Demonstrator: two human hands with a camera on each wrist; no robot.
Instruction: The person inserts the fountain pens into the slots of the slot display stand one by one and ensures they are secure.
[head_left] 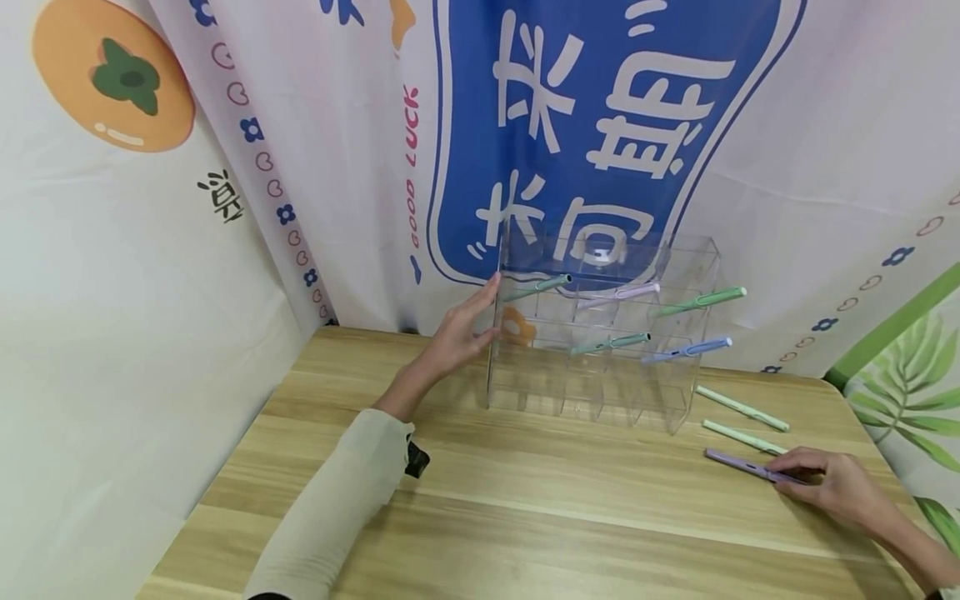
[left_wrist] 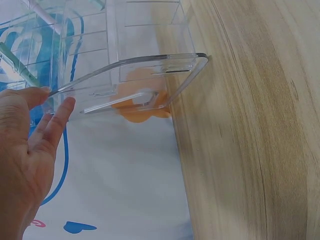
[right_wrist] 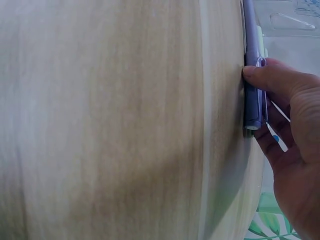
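My left hand (head_left: 453, 337) touches the left side of a clear acrylic pen rack (head_left: 491, 379) with mostly straight fingers. In the left wrist view, its fingertips (left_wrist: 66, 105) lie right at the panel's edge. My right hand (head_left: 840, 483) pinches a purple pen (head_left: 738, 462) near its clip end, close over the table. The right wrist view shows the thumb on one side of the purple pen (right_wrist: 251, 45). Beyond it lie two pale mint pens, one farther back (head_left: 742, 408) and one nearer (head_left: 738, 435), partly behind the right hand.
Several capped pens stick out of the rack's compartments: a dark green pen (head_left: 551, 284), a lilac pen (head_left: 633, 291), a green pen (head_left: 708, 300), a teal pen (head_left: 618, 342) and a blue pen (head_left: 693, 350). A printed curtain (head_left: 360, 208) hangs behind the wooden table (head_left: 525, 517).
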